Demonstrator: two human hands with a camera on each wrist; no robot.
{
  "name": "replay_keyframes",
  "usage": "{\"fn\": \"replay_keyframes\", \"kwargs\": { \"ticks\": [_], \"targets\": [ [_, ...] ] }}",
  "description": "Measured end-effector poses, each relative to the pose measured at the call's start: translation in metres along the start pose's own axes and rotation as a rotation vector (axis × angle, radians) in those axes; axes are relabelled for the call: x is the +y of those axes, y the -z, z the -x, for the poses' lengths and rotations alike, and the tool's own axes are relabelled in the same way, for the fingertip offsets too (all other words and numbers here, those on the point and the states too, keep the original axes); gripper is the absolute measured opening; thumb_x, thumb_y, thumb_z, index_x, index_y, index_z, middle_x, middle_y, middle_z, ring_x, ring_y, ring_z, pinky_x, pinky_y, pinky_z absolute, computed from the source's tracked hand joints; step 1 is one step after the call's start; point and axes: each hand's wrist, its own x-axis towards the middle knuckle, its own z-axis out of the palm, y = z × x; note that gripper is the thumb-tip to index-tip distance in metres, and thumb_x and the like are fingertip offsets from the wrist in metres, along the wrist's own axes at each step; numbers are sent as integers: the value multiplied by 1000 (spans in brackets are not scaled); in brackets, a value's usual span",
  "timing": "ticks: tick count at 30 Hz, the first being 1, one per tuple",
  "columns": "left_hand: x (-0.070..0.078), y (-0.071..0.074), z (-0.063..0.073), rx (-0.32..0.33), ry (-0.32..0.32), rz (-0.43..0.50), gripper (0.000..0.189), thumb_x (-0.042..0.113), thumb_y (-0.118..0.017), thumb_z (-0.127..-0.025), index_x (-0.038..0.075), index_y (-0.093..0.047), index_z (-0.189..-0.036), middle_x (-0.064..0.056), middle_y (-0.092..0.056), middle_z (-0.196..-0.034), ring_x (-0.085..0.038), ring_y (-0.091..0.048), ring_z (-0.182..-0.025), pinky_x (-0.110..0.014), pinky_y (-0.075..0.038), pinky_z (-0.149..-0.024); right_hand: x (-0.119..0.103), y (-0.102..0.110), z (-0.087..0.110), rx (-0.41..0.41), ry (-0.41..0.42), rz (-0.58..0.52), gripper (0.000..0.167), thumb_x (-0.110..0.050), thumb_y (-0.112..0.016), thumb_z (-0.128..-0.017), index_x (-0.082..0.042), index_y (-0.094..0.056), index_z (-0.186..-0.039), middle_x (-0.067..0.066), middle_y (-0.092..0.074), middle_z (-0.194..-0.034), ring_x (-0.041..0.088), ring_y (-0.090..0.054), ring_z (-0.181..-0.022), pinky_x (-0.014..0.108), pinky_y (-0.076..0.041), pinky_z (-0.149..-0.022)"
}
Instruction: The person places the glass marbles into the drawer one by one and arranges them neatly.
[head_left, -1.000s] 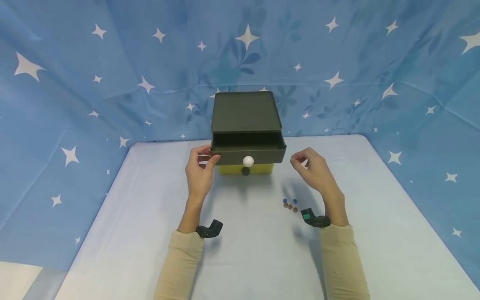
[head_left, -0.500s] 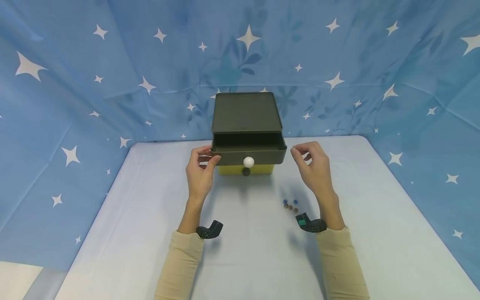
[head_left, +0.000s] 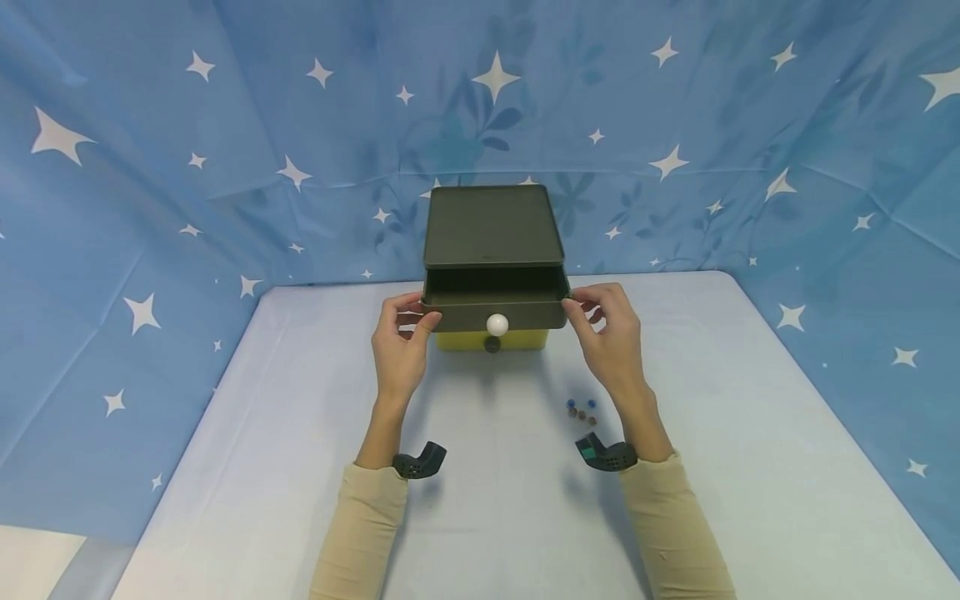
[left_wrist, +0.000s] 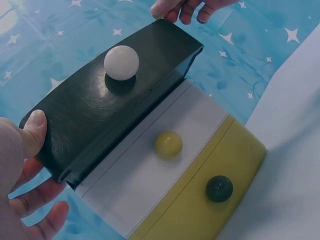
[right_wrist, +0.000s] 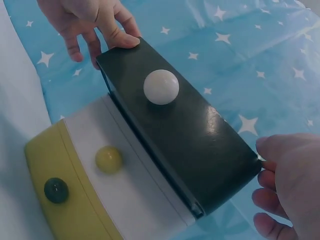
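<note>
A small chest of drawers stands at the back of the table. Its dark green top drawer is pulled out and bears a round white knob. My left hand grips the drawer's left front corner, thumb on the front face and other fingers at the side. At the right front corner, my right hand pinches the drawer between thumb and fingers. Below it, the left wrist view shows a white drawer with a yellow knob and a yellow drawer with a green knob, both closed.
Several small blue and brown beads lie on the white tabletop, in front of the chest and to its right. A blue star-patterned cloth hangs close behind the chest and along both sides.
My right hand has moved left from beside the chest and taken hold of the drawer's right front corner. The left hand and the pulled-out drawer have stayed in place.
</note>
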Motion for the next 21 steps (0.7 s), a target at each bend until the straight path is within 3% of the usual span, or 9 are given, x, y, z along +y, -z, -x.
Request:
{"fn": "replay_keyframes", "kwargs": {
  "ticks": [21],
  "targets": [
    [-1, 0, 0, -6, 8, 3, 40, 8, -75, -88, -5, -60, -122, -27, -61, -107, -40, -64, -96, -15, -42, -70, 1, -6, 2, 37, -74, 23, 20, -10, -72, -92, 3, -72, -108, 18, -65, -100, 23, -59, -80, 13, -41, -68]
  ]
}}
